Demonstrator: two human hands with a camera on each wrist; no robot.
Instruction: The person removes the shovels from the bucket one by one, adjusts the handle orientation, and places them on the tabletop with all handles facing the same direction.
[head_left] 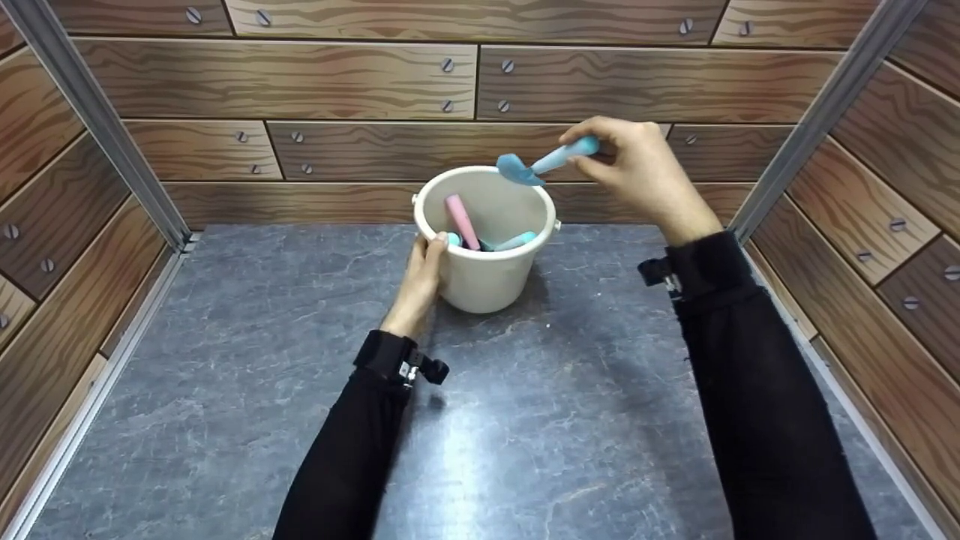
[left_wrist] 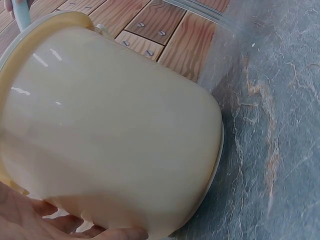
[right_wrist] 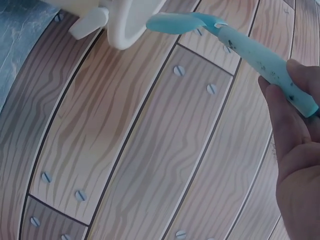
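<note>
Bucket (head_left: 491,281), count 1: cream, mouth up on the tabletop, near the back wall and between both hands. Surroundings, largest first: plank-patterned walls (head_left: 360,82), 3 in view; gray marbled tabletop (head_left: 247,375), 1. Black sleeves (head_left: 337,442), 2, both reaching forward from the near edge; the right forearm slants inward. Hands, 2. Left hand (head_left: 424,274) grasps the bucket's left side, thumb up at the rim, fingers spread along the outer wall. Right hand (head_left: 630,161) is raised higher, wrist bent, pinching the handle of one blue shovel (head_left: 555,159) between thumb and fingers. Shovel is aslant, blade lower and pointing left, at the rim's far right; whether blade and rim touch cannot be told. Inside the bucket: pink piece (head_left: 461,219), 1, leaning; turquoise pieces (head_left: 517,240), at least 2, partly hidden by the near rim. Side lugs (head_left: 557,225) on the bucket, 2, one per side.
</note>
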